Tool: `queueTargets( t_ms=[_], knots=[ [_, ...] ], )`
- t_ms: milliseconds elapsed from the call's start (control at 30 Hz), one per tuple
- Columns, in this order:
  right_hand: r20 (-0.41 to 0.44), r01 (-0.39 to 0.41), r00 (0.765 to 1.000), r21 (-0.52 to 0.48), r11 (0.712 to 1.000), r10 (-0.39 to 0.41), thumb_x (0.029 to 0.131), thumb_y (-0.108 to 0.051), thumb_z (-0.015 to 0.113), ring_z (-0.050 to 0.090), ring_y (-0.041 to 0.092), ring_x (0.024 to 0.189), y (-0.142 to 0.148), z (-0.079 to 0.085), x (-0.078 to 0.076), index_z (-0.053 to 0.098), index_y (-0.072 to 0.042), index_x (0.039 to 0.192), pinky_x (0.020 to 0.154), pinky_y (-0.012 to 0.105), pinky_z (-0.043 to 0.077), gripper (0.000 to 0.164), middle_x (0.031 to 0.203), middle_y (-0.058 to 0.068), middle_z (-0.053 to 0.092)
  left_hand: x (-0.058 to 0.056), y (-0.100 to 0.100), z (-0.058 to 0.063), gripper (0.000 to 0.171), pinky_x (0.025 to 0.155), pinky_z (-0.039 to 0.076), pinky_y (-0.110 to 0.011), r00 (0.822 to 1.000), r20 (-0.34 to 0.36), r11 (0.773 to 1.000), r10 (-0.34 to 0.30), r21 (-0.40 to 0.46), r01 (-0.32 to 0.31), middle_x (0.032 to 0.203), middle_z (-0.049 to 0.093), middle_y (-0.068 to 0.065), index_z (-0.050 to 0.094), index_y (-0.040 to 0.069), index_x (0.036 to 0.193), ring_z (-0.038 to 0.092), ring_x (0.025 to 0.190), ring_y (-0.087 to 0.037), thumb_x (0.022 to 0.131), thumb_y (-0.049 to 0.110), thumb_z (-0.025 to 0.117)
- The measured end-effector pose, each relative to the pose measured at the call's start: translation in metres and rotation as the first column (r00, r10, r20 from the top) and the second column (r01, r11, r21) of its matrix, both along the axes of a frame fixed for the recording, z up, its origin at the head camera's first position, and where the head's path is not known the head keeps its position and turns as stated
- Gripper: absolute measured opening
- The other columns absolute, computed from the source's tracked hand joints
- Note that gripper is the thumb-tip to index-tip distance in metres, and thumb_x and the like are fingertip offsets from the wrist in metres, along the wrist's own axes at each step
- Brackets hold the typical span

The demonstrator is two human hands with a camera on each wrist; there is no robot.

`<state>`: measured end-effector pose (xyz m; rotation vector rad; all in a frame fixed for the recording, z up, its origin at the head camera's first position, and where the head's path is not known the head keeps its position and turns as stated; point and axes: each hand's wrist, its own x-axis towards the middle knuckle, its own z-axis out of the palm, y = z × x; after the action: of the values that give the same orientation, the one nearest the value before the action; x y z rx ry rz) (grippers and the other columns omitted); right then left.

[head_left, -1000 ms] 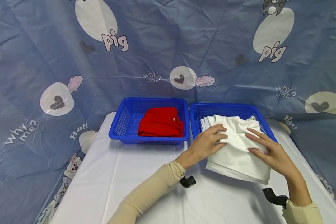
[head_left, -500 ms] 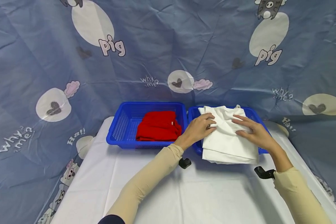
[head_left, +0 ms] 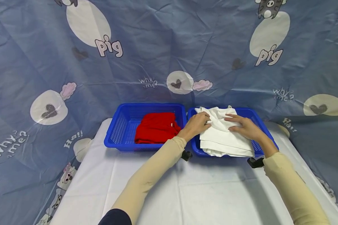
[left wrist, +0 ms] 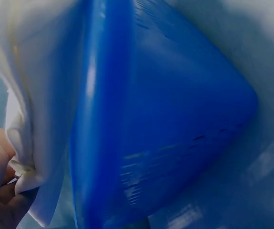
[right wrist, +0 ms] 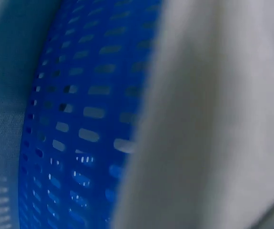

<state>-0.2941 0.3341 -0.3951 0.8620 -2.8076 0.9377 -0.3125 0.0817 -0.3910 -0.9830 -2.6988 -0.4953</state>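
Observation:
A folded white garment (head_left: 222, 136) lies over the right blue basket (head_left: 266, 134), its near edge reaching the basket's front rim. My left hand (head_left: 195, 125) grips its left side; in the left wrist view, thumb and fingers (left wrist: 13, 205) pinch a bunched fold of the white garment (left wrist: 51, 81) beside the blue basket wall (left wrist: 189, 90). From the right, my right hand (head_left: 246, 126) holds the garment, fingers on top and the cloth creased between both hands. White cloth (right wrist: 213, 124) fills much of the right wrist view, next to the perforated basket side (right wrist: 86, 114); the hand is hidden there.
Beside it on the left stands another blue basket (head_left: 112, 142), holding a folded red garment (head_left: 156, 128). Both baskets stand on a white-covered table (head_left: 211, 193), close against a blue printed curtain (head_left: 146, 40). Black wrist mounts (head_left: 186, 155) hang below the wrists.
Both hands have carried the white garment forward and a little left, lowering it from in front of the right basket to lie over it. The red garment has stayed in its basket.

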Motion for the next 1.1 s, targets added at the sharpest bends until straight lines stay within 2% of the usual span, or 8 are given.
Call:
queueTargets(
  t_ms=[233, 467, 633, 767, 833, 900, 1033, 1100],
  knots=[
    [0.079, -0.002, 0.997, -0.014, 1.000, 0.003, 0.079, -0.022, 0.066, 0.029, 0.034, 0.130, 0.001, -0.011, -0.013, 0.056, -0.017, 0.121, 0.100, 0.053, 0.026, 0.043, 0.135, 0.008, 0.043, -0.012, 0.003, -0.008, 0.016, 0.087, 0.046, -0.025, 1.000, 0.024, 0.999, 0.009, -0.053, -0.008, 0.109, 0.060, 0.005, 0.070, 0.020, 0.092, 0.056, 0.102, -0.007, 0.084, 0.026, 0.058],
    [0.105, -0.067, 0.993, 0.074, 0.995, 0.059, 0.080, -0.018, 0.065, 0.032, 0.038, 0.127, -0.001, -0.017, -0.026, 0.055, -0.008, 0.121, 0.099, 0.053, 0.028, 0.044, 0.134, 0.016, 0.043, -0.022, 0.010, -0.019, 0.013, 0.064, 0.043, -0.024, 0.999, 0.050, 0.998, 0.022, -0.064, -0.018, 0.079, 0.056, 0.005, 0.063, 0.017, 0.068, 0.052, 0.074, -0.006, 0.080, 0.022, 0.061],
    [0.140, -0.126, 0.984, 0.117, 0.985, 0.109, 0.079, -0.013, 0.064, 0.030, 0.042, 0.126, -0.004, -0.016, -0.035, 0.053, -0.002, 0.122, 0.099, 0.055, 0.026, 0.046, 0.135, 0.023, 0.039, -0.028, 0.013, -0.027, 0.007, 0.068, 0.046, -0.023, 0.995, 0.074, 0.993, 0.063, -0.101, -0.055, 0.085, 0.057, 0.004, 0.067, 0.018, 0.080, 0.054, 0.079, -0.007, 0.081, 0.022, 0.061],
    [0.164, -0.164, 0.976, 0.145, 0.976, 0.140, 0.079, -0.006, 0.063, 0.025, 0.046, 0.126, -0.006, -0.015, -0.036, 0.048, 0.003, 0.124, 0.100, 0.058, 0.022, 0.048, 0.136, 0.028, 0.032, -0.029, 0.012, -0.029, 0.012, 0.073, 0.049, -0.026, 0.992, 0.091, 0.983, 0.090, -0.167, -0.074, 0.092, 0.062, 0.002, 0.069, 0.018, 0.089, 0.058, 0.087, -0.010, 0.081, 0.021, 0.062],
    [0.183, -0.157, 0.975, 0.162, 0.974, 0.127, 0.080, -0.006, 0.062, 0.020, 0.048, 0.127, -0.006, -0.018, -0.035, 0.045, 0.005, 0.126, 0.100, 0.060, 0.019, 0.050, 0.138, 0.031, 0.026, -0.029, 0.014, -0.030, 0.013, 0.080, 0.047, -0.030, 0.990, 0.096, 0.969, 0.104, -0.236, -0.079, 0.094, 0.063, 0.002, 0.068, 0.018, 0.089, 0.058, 0.091, -0.011, 0.081, 0.024, 0.060],
    [0.224, -0.137, 0.970, 0.174, 0.975, 0.096, 0.081, -0.009, 0.061, 0.013, 0.049, 0.128, -0.006, -0.022, -0.033, 0.039, 0.005, 0.129, 0.100, 0.062, 0.015, 0.055, 0.140, 0.032, 0.018, -0.027, 0.016, -0.030, 0.015, 0.093, 0.040, -0.039, 0.987, 0.098, 0.941, 0.128, -0.327, -0.089, 0.098, 0.062, 0.003, 0.067, 0.020, 0.086, 0.056, 0.097, -0.012, 0.082, 0.032, 0.058],
    [0.326, -0.105, 0.945, 0.218, 0.970, 0.029, 0.085, -0.019, 0.058, 0.001, 0.051, 0.129, -0.005, -0.035, -0.023, 0.026, 0.002, 0.136, 0.097, 0.068, 0.010, 0.064, 0.142, 0.031, 0.002, -0.020, 0.022, -0.035, 0.032, 0.106, 0.011, -0.057, 0.981, 0.078, 0.854, 0.179, -0.508, -0.115, 0.116, 0.056, 0.008, 0.064, 0.028, 0.097, 0.045, 0.117, -0.013, 0.084, 0.052, 0.047],
    [0.355, -0.102, 0.935, 0.238, 0.966, 0.011, 0.086, -0.021, 0.056, -0.002, 0.051, 0.129, -0.004, -0.043, -0.017, 0.021, 0.000, 0.138, 0.096, 0.069, 0.010, 0.066, 0.143, 0.030, -0.002, -0.017, 0.026, -0.039, 0.038, 0.106, 0.006, -0.058, 0.981, 0.069, 0.817, 0.184, -0.566, -0.114, 0.122, 0.052, 0.010, 0.062, 0.032, 0.103, 0.040, 0.122, -0.014, 0.083, 0.058, 0.042]
  ],
)
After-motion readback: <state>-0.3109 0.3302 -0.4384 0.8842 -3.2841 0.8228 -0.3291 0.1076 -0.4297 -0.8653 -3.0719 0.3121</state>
